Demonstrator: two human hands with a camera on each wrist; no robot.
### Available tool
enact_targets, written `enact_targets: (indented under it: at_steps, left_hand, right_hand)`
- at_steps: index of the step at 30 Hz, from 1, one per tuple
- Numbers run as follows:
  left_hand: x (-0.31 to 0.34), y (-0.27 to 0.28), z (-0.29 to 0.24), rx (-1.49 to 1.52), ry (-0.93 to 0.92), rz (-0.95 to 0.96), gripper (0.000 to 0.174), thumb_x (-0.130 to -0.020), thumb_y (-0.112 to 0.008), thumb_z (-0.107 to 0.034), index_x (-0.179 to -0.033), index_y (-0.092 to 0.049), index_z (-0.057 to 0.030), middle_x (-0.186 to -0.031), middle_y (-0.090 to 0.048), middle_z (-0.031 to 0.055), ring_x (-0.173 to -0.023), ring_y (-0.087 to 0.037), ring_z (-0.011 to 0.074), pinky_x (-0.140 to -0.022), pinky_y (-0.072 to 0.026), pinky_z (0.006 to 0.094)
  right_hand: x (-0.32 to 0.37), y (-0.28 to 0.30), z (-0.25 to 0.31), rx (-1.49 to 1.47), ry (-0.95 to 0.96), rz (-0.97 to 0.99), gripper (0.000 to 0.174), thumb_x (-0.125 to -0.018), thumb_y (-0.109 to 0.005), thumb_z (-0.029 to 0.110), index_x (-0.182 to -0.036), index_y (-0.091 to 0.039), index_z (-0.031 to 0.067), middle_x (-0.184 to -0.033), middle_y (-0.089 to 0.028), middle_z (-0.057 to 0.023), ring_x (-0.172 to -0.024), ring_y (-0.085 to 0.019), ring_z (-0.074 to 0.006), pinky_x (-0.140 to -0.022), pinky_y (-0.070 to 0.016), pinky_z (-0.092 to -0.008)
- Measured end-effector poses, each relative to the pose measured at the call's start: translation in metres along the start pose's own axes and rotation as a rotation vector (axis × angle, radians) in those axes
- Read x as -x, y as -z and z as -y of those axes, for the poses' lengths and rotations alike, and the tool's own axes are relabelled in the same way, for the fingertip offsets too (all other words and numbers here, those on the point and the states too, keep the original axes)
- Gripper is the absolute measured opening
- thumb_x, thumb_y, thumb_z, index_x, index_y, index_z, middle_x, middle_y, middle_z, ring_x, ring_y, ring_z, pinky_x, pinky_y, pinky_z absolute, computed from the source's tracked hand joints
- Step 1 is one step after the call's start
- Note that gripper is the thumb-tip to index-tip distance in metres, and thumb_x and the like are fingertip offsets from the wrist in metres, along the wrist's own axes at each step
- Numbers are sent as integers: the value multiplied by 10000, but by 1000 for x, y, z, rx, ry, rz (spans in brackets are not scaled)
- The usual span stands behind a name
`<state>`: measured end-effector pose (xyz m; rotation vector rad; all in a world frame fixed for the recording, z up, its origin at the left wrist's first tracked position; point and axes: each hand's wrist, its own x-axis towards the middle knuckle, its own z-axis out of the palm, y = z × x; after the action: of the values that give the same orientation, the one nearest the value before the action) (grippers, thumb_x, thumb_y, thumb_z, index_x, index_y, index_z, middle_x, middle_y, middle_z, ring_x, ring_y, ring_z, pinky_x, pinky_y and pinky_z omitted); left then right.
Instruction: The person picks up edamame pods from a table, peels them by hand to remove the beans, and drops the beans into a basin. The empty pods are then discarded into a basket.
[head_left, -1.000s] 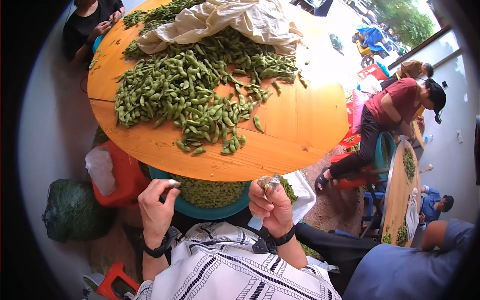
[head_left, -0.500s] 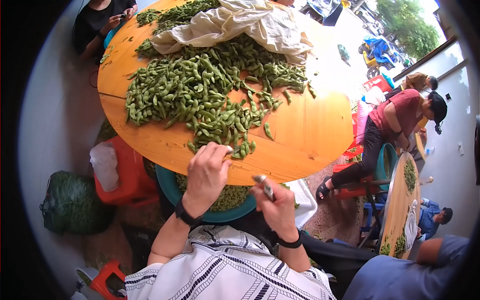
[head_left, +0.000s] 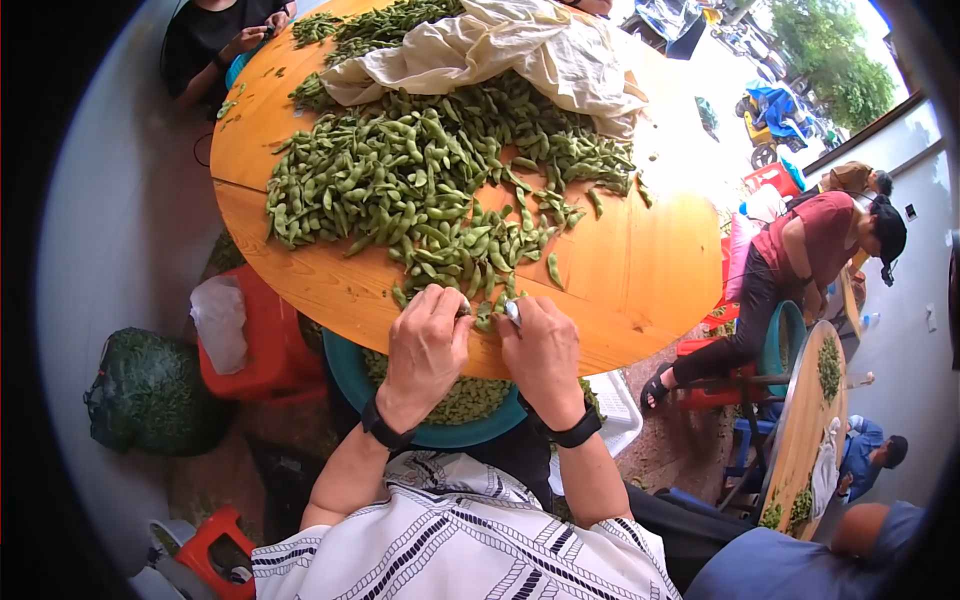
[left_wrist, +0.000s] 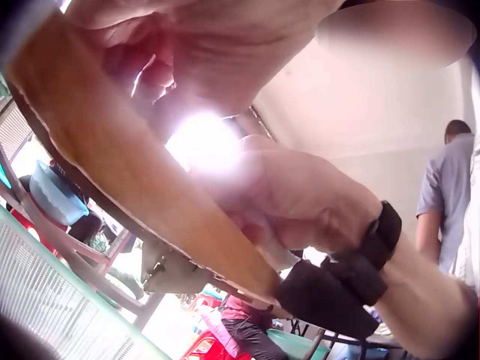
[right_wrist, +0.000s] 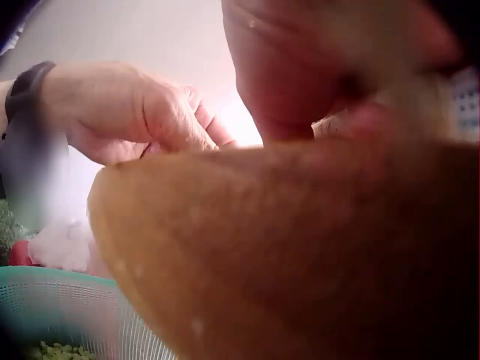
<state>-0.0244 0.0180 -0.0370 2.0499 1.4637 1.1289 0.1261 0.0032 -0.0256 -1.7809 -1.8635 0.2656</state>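
Note:
A large heap of green soybean pods (head_left: pixel 370 180) lies on the round wooden table (head_left: pixel 630 260). My left hand (head_left: pixel 430 340) is at the heap's near edge, fingers bent downward, with a pale cover on a digit's tip. Close to its right, my right hand (head_left: pixel 543 345) rests at the table's rim, a silvery-white cover on one tip. A few loose pods (head_left: pixel 485 318) lie between both sets of fingertips. Whether either hand pinches a pod I cannot tell. In the right wrist view the tabletop (right_wrist: pixel 285 247) hides most of the fingers.
Below the rim a teal basin (head_left: pixel 345 375) holds shelled beans (head_left: pixel 465 402). A white basket (head_left: pixel 622 412) stands right of it. Cream cloth (head_left: pixel 490 55) covers the heap's back. At left are a red stool (head_left: pixel 260 340) and a stuffed green bag (head_left: pixel 150 390). Another person (head_left: pixel 820 240) works at right.
Both hands have risen from over the basin to the pods at the table edge, the left reaching there first. The head view has shifted slightly.

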Motion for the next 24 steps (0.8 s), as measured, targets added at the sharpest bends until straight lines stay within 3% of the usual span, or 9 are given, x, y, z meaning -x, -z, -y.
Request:
enact_targets:
  at_steps: [4, 6, 11, 13, 14, 16, 17, 20, 24]
  left_hand:
    - [-2, 3, 0, 0, 34, 8, 228, -725, -742, 19, -881, -581, -23, -866, -585, 107, -823, -606, 316, -726, -500, 417]
    - [-6, 0, -1, 17, -125, -48, 224, -728, -735, 22, -869, -567, -25, -865, -589, 115, -813, -607, 312, -726, -504, 409]
    - [-6, -8, 2, -39, -191, 36, 214, -731, -738, 4, -894, -602, -18, -849, -588, 112, -833, -606, 311, -722, -497, 422]
    - [-7, -11, 4, -50, -221, 26, 204, -739, -738, -6, -887, -599, -20, -849, -587, 110, -836, -604, 307, -722, -496, 422]
    - [-8, -11, 1, -53, -182, 6, 193, -750, -727, 2, -885, -592, -21, -847, -583, 113, -823, -603, 311, -713, -490, 423]
    - [-8, -9, -4, -52, -147, -11, 182, -762, -716, 10, -883, -584, -21, -844, -580, 116, -811, -602, 316, -704, -484, 425]
    - [-7, -5, -8, -2, -103, -33, 177, -771, -708, 16, -884, -577, -21, -844, -577, 122, -797, -601, 324, -691, -477, 426]
    - [0, 1, -25, 127, -40, -58, 164, -798, -681, 32, -900, -563, -19, -822, -569, 143, -745, -595, 348, -653, -460, 436]
    - [36, -17, -60, 460, -96, 356, 230, -805, -646, 61, -1014, -585, -14, -863, -625, 169, -803, -646, 363, -693, -520, 409]
  right_hand:
    - [1, -2, 3, 26, -31, -38, 125, -807, -672, 74, -828, -585, -12, -790, -594, -183, -738, -607, -399, -661, -480, -478]
    - [3, -1, 0, 22, -24, -46, 101, -810, -654, 58, -829, -587, -14, -788, -595, -185, -733, -607, -401, -654, -477, -478]
    - [7, 7, -16, -60, 0, -125, 83, -813, -631, 38, -780, -576, -15, -747, -583, -189, -701, -583, -420, -625, -461, -454]
    - [11, 15, -23, -142, -2, -144, 70, -807, -625, 14, -784, -574, -27, -674, -553, -149, -615, -599, -310, -552, -439, -418]
    - [15, 20, -25, -142, -2, -147, 70, -807, -625, 14, -784, -574, -27, -674, -553, -149, -615, -599, -310, -552, -439, -418]
    - [23, 31, -30, -495, -245, -62, 86, -836, -633, 26, -789, -600, -39, -589, -510, -78, -539, -519, -164, -509, -386, -340]
    - [28, 33, -38, -658, -335, -32, 98, -859, -648, 45, -798, -631, -29, -565, -488, -5, -535, -449, -58, -485, -345, -263]
    - [34, 58, -34, -835, -417, -7, 89, -861, -654, 37, -788, -639, -12, -566, -499, 35, -530, -452, -30, -472, -328, -228]
    - [46, 95, -27, -724, -404, -101, 44, -868, -665, 19, -830, -665, -2, -569, -501, 39, -516, -440, -29, -465, -316, -211]
